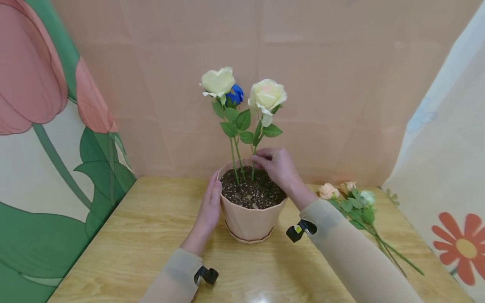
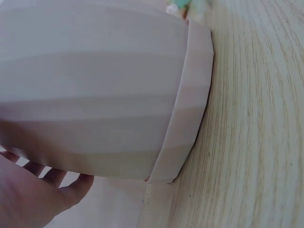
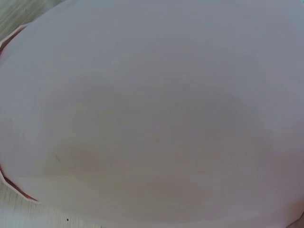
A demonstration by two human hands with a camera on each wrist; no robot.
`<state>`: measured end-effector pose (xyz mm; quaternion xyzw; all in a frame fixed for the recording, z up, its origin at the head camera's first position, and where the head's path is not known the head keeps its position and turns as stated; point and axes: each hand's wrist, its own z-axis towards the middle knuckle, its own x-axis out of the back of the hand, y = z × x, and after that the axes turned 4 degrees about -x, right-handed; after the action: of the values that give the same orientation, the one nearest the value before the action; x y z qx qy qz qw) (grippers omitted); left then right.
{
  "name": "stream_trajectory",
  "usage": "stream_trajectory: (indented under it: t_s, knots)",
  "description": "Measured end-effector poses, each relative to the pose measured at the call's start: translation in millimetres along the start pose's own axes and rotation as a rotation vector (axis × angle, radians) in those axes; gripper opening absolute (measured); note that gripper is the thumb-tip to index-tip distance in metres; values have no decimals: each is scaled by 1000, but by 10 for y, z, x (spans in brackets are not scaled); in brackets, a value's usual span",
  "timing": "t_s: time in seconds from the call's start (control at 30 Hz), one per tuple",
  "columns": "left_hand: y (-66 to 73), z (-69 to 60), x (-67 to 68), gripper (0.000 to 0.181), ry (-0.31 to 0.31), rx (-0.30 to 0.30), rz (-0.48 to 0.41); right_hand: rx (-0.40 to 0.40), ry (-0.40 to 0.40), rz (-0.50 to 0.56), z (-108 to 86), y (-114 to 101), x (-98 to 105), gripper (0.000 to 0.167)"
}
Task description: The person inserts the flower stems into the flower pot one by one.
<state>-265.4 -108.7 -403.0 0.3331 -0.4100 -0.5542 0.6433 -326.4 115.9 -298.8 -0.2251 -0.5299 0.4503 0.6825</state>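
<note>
Your head camera looks forward and down from above the table (image 1: 151, 235), far enough back to take in your left hand (image 1: 209, 202) and right hand (image 1: 280, 168), with the pot (image 1: 251, 219) at mid-frame. Your left-wrist camera (image 1: 209, 275) faces the pot from close by, turned sideways, so the table runs down the right of its frame. Your right-wrist camera (image 1: 297, 231) is so near that the pot's wall nearly fills its picture. Your head and left-wrist views share the pot, its saucer (image 2: 186, 114) and your left hand.

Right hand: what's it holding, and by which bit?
The right hand pinches the right white rose by its stem, above the soil.
</note>
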Motion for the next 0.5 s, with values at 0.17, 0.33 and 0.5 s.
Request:
stream_trajectory:
  t_s: [0.17, 0.33, 0.5]
  knots:
    - [-6, -11, -10, 60, 4, 0, 12, -31, 4, 43, -12, 15, 2, 22]
    - [-9, -20, -24, 61, 9, 23, 7, -41, 5, 56, -4, 38, 9, 23]
    - [3, -21, -42, 60, 8, 35, 10, -34, 20, 33, 4, 48, 29, 23]
